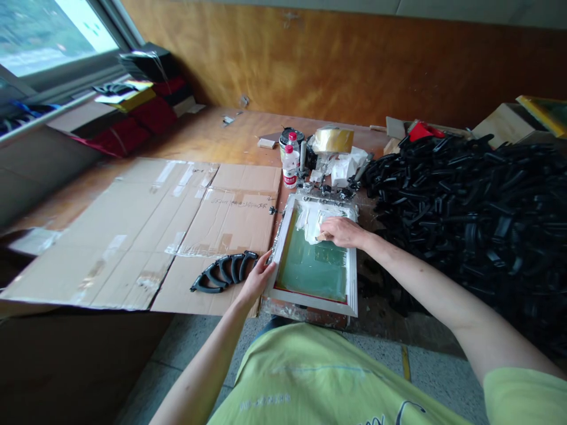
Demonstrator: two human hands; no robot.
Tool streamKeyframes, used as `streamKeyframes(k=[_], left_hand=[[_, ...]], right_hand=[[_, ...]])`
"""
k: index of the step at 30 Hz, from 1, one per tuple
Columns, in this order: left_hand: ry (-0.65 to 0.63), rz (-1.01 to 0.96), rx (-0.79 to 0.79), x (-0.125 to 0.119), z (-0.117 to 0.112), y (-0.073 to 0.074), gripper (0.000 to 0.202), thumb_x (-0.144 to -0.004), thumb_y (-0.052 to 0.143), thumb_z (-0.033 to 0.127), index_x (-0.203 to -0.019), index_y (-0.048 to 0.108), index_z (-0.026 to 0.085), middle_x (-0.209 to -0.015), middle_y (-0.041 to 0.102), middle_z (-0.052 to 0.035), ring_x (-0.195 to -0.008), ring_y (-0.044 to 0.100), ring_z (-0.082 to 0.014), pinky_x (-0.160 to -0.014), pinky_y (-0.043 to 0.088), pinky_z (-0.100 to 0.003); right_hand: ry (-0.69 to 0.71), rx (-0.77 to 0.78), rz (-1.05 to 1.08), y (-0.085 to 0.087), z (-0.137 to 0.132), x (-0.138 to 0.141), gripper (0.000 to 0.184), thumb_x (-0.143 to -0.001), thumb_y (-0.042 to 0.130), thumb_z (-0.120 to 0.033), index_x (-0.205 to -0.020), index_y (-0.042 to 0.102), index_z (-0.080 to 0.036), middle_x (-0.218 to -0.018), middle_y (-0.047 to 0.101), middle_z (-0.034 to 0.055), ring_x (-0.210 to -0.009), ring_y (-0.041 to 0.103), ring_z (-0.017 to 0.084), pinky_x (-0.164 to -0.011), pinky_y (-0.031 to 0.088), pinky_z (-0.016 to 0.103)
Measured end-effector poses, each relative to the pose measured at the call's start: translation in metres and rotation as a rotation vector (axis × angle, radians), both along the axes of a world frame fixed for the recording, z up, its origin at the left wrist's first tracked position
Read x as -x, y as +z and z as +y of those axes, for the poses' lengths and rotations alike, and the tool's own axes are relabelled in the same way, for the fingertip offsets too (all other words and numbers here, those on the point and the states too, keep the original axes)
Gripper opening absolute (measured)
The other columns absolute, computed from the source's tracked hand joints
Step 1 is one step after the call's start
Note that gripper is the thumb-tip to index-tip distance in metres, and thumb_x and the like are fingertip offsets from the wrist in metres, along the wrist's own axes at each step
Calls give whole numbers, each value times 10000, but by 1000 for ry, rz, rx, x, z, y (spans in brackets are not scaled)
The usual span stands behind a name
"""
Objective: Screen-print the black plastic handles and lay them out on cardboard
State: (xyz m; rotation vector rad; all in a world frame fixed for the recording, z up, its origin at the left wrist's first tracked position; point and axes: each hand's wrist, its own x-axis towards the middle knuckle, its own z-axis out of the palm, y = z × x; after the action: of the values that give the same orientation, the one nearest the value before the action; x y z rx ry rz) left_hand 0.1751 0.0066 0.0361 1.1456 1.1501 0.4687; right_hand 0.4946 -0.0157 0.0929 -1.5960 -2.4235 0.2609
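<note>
A screen-printing frame (352, 283) with a green mesh and white ink smeared at its far end lies on the table in front of me. My right hand (343, 231) is closed on a small squeegee (322, 237), pressing it on the mesh near the white ink. My left hand (259, 277) grips the frame's left edge. Just left of that hand, several curved black plastic parts (224, 273) lie side by side on flattened cardboard (146, 230).
A large heap of black plastic parts (478, 218) fills the right side of the table. Behind the frame stand two small white bottles (290, 165), a dark tin, a roll of yellow tape (333, 140) and crumpled white rags. Red and black stacks sit by the window at far left.
</note>
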Motion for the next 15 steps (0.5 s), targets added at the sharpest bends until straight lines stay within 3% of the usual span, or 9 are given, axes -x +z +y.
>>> streamKeyframes(k=[5,8,10,13,15], left_hand=[[20,-4,2,-1,-1,4,864,-705,699,571,-1422,432,169,-824,658,-16,-674,605,-142,-591,471,-223],[25,2,-2,-2,-2,5,860,-696,701,583,-1408,450,171,-796,654,-11,-656,606,-146,-577,472,-232],[27,10,-8,-2,-2,7,858,-693,700,584,-1400,458,162,-775,651,-10,-646,603,-148,-575,473,-237],[10,22,-24,-2,-2,16,849,-705,694,571,-1405,453,155,-790,667,-24,-659,609,-156,-576,471,-236],[-18,19,-30,0,-1,30,852,-711,700,551,-1422,436,163,-796,678,-28,-669,616,-159,-570,464,-230]], right_hand=[[-161,-158,20,-16,-3,15,220,-826,464,-59,-854,662,-150,-871,646,96,-891,547,224,-769,410,317],[-73,-179,62,-28,-24,15,250,-829,456,-48,-911,669,-150,-924,651,100,-946,545,226,-817,427,335],[-39,-142,100,-26,-26,10,213,-852,489,-89,-918,674,-174,-889,649,70,-903,559,210,-802,437,328],[-171,-119,160,-12,1,1,186,-879,571,-194,-1034,671,-216,-877,645,34,-822,577,185,-766,446,310],[-322,-120,181,1,29,-2,382,-845,652,-231,-1223,608,-263,-935,646,30,-815,587,184,-768,450,307]])
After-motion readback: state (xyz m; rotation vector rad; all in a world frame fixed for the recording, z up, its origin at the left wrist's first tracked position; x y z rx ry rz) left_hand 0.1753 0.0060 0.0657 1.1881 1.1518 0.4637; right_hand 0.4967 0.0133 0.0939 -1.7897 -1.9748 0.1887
